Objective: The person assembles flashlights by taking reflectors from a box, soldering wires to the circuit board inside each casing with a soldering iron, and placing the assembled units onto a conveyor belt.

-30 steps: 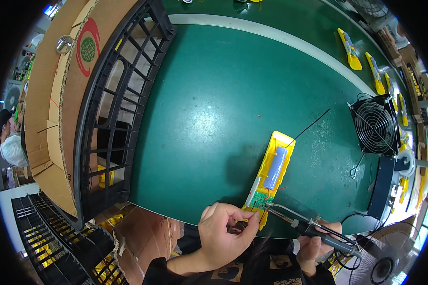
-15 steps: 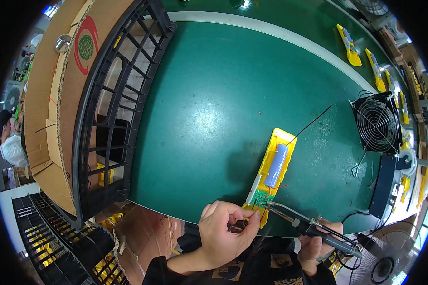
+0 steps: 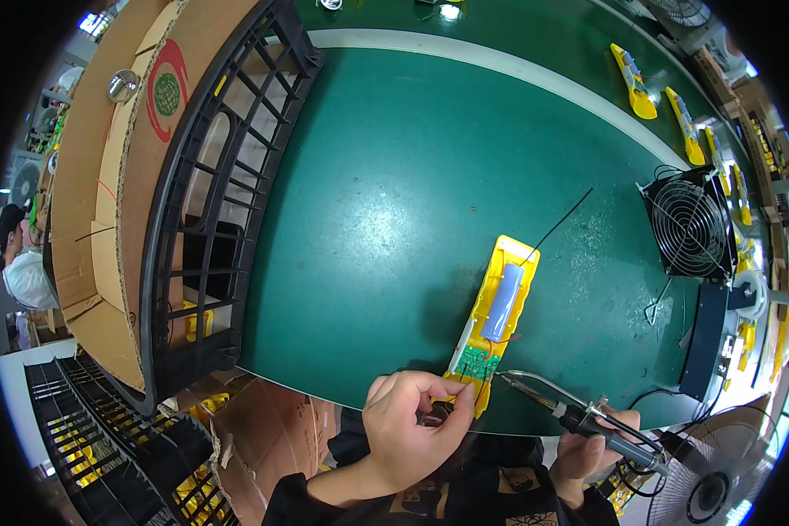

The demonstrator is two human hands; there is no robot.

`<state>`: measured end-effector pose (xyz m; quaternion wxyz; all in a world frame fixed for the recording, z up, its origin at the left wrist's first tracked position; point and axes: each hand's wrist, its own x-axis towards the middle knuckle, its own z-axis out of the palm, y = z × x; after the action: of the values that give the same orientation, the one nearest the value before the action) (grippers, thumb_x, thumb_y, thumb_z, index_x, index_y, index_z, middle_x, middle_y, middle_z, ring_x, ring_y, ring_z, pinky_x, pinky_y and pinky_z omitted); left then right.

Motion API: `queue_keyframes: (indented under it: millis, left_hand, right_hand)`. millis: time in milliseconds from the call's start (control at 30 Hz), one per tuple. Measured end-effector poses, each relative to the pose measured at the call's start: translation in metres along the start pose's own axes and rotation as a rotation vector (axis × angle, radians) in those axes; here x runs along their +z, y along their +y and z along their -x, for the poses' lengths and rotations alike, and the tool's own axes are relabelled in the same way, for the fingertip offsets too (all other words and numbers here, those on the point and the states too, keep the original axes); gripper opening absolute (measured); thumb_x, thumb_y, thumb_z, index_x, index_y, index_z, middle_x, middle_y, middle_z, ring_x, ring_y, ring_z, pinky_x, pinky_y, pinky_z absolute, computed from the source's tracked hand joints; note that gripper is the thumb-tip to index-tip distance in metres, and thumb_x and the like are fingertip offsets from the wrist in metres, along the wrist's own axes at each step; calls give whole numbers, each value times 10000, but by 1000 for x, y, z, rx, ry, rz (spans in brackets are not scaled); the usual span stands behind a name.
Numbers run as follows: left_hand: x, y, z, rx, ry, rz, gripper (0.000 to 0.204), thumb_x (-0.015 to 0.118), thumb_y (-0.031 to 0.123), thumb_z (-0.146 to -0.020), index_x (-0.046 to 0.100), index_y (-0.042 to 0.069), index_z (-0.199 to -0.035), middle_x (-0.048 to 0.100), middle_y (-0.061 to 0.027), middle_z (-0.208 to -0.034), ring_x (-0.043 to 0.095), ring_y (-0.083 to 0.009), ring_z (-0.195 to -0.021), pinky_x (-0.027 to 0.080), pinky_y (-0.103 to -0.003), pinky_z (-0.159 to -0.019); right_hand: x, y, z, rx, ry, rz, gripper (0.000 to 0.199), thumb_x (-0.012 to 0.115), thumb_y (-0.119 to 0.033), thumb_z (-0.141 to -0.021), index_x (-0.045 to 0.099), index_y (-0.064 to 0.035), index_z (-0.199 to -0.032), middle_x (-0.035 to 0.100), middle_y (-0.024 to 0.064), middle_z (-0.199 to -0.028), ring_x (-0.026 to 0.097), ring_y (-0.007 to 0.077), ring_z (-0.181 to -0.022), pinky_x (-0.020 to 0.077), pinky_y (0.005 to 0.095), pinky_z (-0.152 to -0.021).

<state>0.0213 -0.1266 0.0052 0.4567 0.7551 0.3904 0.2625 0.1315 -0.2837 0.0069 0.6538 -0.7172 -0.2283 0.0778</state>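
Observation:
A yellow plastic housing half (image 3: pixel 479 302) lies at the bench's near edge, slanting away from me. In it sit a blue-violet cylindrical battery (image 3: pixel 502 303) and a small green circuit board (image 3: pixel 477 360), with a red wire (image 3: pixel 506 338) between them. A black wire (image 3: pixel 563 221) sticks out of the housing's far end. At the near end my left hand (image 3: pixel 419 425) pinches thin dark wires beside the board; its fingertips partly hide them. My right hand (image 3: pixel 594 445) grips a soldering iron (image 3: pixel 579 418) with a curved metal feed tube. Its tip is just right of the board, apart from it.
To the left stand a black plastic crate (image 3: pixel 203 202) and a cardboard box (image 3: pixel 105 202). A black fan (image 3: pixel 688 223) and a dark box-shaped unit (image 3: pixel 703 340) are at the right. Several yellow housings (image 3: pixel 633 81) lie beyond the pale strip (image 3: pixel 465 54). A larger fan (image 3: pixel 710 495) is lower right.
The soldering iron has drawn back to the right, its tip coming off the board. My left hand holds nearly the same place. The whole view has shifted slightly.

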Motion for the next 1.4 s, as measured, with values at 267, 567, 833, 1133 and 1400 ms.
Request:
queue_keyframes:
  millis: [267, 567, 833, 1133, 1400]
  left_hand:
    - [0, -4, 7, 51, 8, -40, 221, 682, -4, -667, 490, 46, -765, 595, -26, -689, 483, -53, -589, 415, -196, -563]
    - [5, -4, 21, 100, 43, -59, 198, 660, -21, -680, 488, 21, -768, 589, -63, -690, 553, -88, -622, 449, -213, -607]
    - [2, 19, 26, 187, -26, -95, 393, 719, 45, -604, 443, 11, -882, 463, -134, -936, 528, -181, -804, 461, -247, -629]
    - [14, 33, -31, 298, -125, -396, 440, 727, 94, -620, 401, 7, -902, 483, -152, -958, 531, -236, -815, 454, -302, -680]
    - [96, 37, -246, 388, 8, -433, 441, 742, 201, -629, 433, 3, -872, 550, -163, -829, 561, -264, -792, 446, -347, -690]
  right_hand:
    - [-5, 4, 4, 68, 53, -204, 411, 606, -332, -765, 373, -8, -861, 461, 82, -768, 542, 136, -680, 497, 239, -650]
    - [-13, 14, 8, -2, 186, -131, 334, 567, -313, -771, 407, -32, -853, 456, 54, -603, 410, 89, -403, 345, 179, -379]
    - [-35, 21, 17, -46, 243, -224, 305, 554, -285, -776, 418, -23, -856, 445, 40, -571, 389, 80, -396, 331, 177, -383]
    - [-64, 32, 10, -75, 401, -301, 266, 542, -222, -791, 427, 0, -881, 449, 54, -647, 399, 84, -427, 332, 190, -397]
    - [-76, 42, 6, 208, 393, -283, 195, 572, -132, -785, 464, 7, -869, 551, 106, -692, 498, 134, -506, 408, 228, -482]
